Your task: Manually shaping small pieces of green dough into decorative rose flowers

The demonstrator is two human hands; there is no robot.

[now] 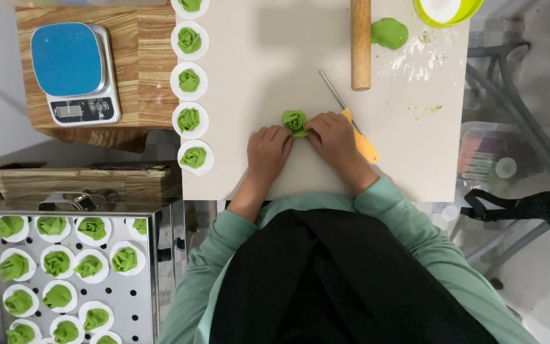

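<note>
A green dough rose (pixel 295 120) sits on the pale work board (pixel 262 64). My right hand (pixel 332 137) pinches its right side with the fingertips. My left hand (pixel 268 150) rests fisted on the board just left of and below the rose, its fingertips near the rose; whether they touch is unclear. A knife with an orange handle (pixel 364 145) lies under my right hand, its metal blade (pixel 332 90) pointing away to the upper left.
A wooden rolling pin (pixel 361 44) and a lump of green dough (pixel 389 33) lie at the far side. Several finished roses on white paper rounds (pixel 190 120) line the board's left edge. A blue kitchen scale (pixel 74 73) is at left, a steamer tray (pixel 65 280) of roses below.
</note>
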